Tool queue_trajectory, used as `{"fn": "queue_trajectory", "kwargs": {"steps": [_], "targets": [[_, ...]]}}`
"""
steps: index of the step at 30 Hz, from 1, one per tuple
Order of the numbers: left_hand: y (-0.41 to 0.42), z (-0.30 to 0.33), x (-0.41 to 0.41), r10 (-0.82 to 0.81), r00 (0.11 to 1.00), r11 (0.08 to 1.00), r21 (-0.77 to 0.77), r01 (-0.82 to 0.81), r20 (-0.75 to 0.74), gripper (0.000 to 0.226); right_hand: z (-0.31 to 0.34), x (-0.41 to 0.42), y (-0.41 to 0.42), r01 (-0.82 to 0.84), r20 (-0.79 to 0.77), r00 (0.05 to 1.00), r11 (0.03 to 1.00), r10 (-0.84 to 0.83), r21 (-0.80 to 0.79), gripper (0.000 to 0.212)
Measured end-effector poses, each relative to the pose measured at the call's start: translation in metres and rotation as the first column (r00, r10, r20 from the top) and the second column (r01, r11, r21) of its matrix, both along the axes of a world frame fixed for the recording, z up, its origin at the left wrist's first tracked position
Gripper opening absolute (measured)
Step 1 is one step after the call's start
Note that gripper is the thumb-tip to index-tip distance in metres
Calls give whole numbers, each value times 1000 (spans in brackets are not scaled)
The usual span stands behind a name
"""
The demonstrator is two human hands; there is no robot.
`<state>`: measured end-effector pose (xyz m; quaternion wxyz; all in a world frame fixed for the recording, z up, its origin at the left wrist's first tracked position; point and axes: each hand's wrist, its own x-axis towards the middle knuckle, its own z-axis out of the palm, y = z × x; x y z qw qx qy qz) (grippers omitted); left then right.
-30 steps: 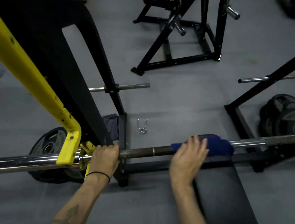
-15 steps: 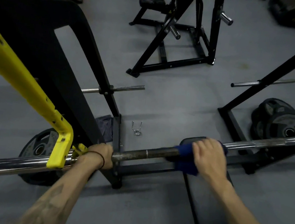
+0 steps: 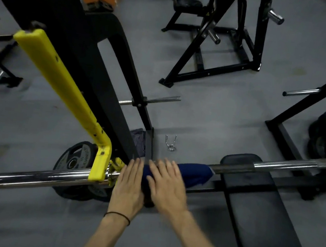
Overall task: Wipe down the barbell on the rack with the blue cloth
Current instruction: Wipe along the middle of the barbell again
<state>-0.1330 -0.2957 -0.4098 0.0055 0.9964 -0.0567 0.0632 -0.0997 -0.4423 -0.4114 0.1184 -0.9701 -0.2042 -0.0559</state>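
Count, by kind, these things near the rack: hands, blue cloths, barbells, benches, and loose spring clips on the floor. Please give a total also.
Hands: 2, the left hand and the right hand
Blue cloth: 1
Barbell: 1
Bench: 1
Spring clip: 1
Total: 6

A blue cloth (image 3: 191, 174) wraps a chrome barbell (image 3: 36, 177) beside a yellow rack guard (image 3: 64, 89), above grey flooring (image 3: 210, 112) and a black bench (image 3: 259, 215).
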Motion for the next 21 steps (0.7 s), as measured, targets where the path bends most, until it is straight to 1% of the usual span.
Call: {"fn": "queue_trajectory", "kwargs": {"steps": [1, 2, 3, 6, 8, 10, 11, 13, 14, 15, 16, 18, 20, 21], "targets": [[3, 0, -2, -10, 1000, 1000, 2, 10, -1, 74, -3, 3, -20, -53, -9, 999, 998, 53, -16, 50], [4, -1, -2, -21, 1000, 1000, 3, 21, 8, 74, -5, 8, -45, -61, -14, 998, 998, 61, -10, 47], [3, 1, 0, -23, 1000, 1000, 4, 23, 14, 74, -5, 15, -75, -30, -8, 1000, 1000, 30, 2, 44], [-7, 5, 15, -19, 999, 1000, 17, 20, -37, 76, 5, 33, -173, 191, 33, 981, 981, -190, -32, 41], [-12, 9, 22, -18, 996, 1000, 8, 19, -84, 60, 10, 31, -211, 315, 52, 948, 947, -313, -60, 44], [-14, 13, 29, 15, 990, 1000, -8, -16, -139, 43, 3, 27, -207, 430, 69, 901, 902, -428, -18, 47], [-15, 14, 33, 37, 983, 999, -10, -39, -179, 40, -2, 24, -191, 509, 62, 858, 860, -510, 26, 48], [-17, 21, 41, 74, 963, 997, 28, -69, -261, 35, -8, 19, -149, 646, 2, 760, 755, -650, 114, 50], [-17, 25, 46, 83, 953, 996, 62, -67, -292, 28, -9, 16, -125, 667, -23, 741, 732, -671, 141, 50], [-17, 27, 50, 86, 946, 993, 105, -56, -314, 20, -8, 12, -99, 652, -34, 754, 741, -656, 158, 49], [-16, 27, 55, 75, 944, 989, 146, -29, -321, 15, -5, 7, -71, 610, -28, 789, 777, -614, 154, 48], [-16, 32, 66, 33, 928, 983, 179, 36, -371, 20, -1, -3, -18, 479, -26, 877, 872, -479, 100, 47], [-16, 36, 80, 33, 870, 985, 162, 55, -492, 25, 1, -4, 7, 324, -27, 946, 943, -323, 73, 46], [-15, 38, 87, 37, 816, 991, 125, 44, -577, 27, 1, 0, 4, 229, -17, 973, 972, -228, 59, 43]]}}
